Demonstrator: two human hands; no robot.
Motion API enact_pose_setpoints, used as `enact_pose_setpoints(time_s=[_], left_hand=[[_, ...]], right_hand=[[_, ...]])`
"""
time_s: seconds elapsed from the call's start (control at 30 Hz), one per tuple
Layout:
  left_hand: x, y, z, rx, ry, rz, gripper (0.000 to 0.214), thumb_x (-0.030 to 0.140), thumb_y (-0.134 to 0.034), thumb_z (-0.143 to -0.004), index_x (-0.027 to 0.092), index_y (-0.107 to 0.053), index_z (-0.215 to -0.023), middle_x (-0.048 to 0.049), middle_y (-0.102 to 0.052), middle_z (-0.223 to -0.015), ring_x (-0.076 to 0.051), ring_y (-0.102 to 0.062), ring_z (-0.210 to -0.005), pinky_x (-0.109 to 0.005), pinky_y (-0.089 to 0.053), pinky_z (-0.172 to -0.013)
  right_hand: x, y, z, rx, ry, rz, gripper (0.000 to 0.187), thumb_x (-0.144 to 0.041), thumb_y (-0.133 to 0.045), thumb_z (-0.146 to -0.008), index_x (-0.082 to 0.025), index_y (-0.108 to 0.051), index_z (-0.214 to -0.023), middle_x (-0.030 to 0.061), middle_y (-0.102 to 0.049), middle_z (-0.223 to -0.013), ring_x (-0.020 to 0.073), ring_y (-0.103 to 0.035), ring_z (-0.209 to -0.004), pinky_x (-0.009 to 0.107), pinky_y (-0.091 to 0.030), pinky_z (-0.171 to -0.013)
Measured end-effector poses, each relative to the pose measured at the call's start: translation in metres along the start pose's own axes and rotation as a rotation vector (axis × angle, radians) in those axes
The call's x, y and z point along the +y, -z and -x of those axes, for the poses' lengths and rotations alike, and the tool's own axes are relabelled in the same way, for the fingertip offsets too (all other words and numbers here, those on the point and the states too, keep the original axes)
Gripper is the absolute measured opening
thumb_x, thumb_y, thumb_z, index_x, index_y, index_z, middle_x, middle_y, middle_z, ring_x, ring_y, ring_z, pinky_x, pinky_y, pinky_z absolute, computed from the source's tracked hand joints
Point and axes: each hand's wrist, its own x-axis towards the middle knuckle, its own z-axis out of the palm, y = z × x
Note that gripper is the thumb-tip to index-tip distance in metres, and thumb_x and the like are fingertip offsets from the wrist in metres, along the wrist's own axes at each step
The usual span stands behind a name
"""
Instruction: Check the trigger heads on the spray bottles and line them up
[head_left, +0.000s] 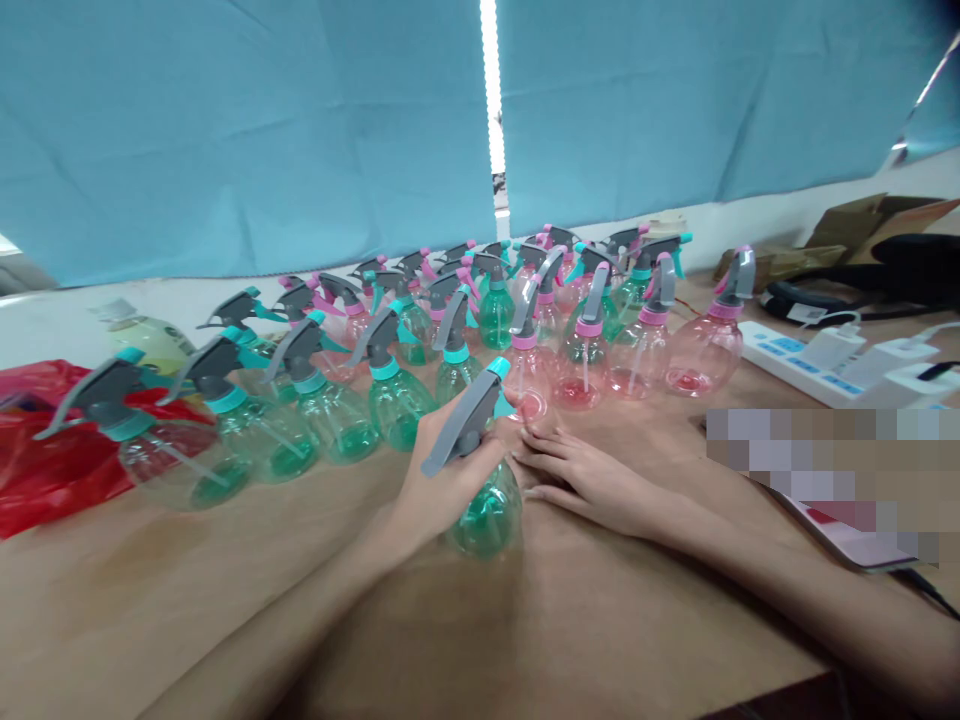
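My left hand (442,470) is wrapped round the neck of a green spray bottle (487,510) with a grey trigger head and teal nozzle. The bottle stands on the brown table (525,620) in front of me, tilted slightly. My right hand (585,475) lies flat on the table just right of the bottle, fingers stretched out and touching its side, holding nothing.
Several green spray bottles (337,410) and pink spray bottles (645,340) stand in rows behind. A red plastic bag (52,450) lies at the left. A white power strip (832,365) with plugs and cardboard boxes (862,225) sit at the right. A blue curtain hangs behind.
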Motion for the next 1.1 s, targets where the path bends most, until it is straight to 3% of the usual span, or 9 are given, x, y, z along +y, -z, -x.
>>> enact_pose_setpoints(time_s=[0.4,0.83,1.1], left_hand=[[-0.0062,0.0048,0.0004,0.001,-0.010,-0.082,0.014,0.021,-0.053,-0.074,0.020,-0.047,-0.062,0.0030,-0.046,-0.057,-0.016,-0.054,-0.066,-0.028,-0.043,-0.061],[-0.0042,0.0052,0.0006,-0.022,-0.003,-0.051,0.008,0.020,-0.051,-0.074,0.020,-0.058,-0.071,-0.0003,-0.056,-0.065,-0.018,-0.057,-0.070,-0.030,-0.044,-0.061],[-0.0050,0.0051,0.0018,-0.015,0.028,-0.020,0.010,0.022,-0.054,-0.074,0.020,-0.050,-0.066,0.0023,-0.051,-0.060,-0.015,-0.051,-0.062,-0.028,-0.041,-0.057]], right_hand=[[0.0004,-0.0004,0.0006,0.011,-0.009,-0.015,0.053,-0.048,-0.041,-0.096,-0.016,-0.051,-0.137,0.0141,-0.047,-0.144,0.0295,-0.036,-0.138,0.053,-0.031,-0.112],[-0.0005,0.0002,0.0003,0.013,-0.005,-0.029,0.054,-0.049,-0.041,-0.096,-0.013,-0.053,-0.135,0.0156,-0.047,-0.144,0.0307,-0.038,-0.137,0.054,-0.030,-0.112],[0.0005,-0.0014,0.0010,0.030,-0.011,-0.040,0.051,-0.049,-0.042,-0.096,-0.020,-0.052,-0.136,0.0118,-0.048,-0.144,0.0287,-0.036,-0.138,0.052,-0.031,-0.113]])
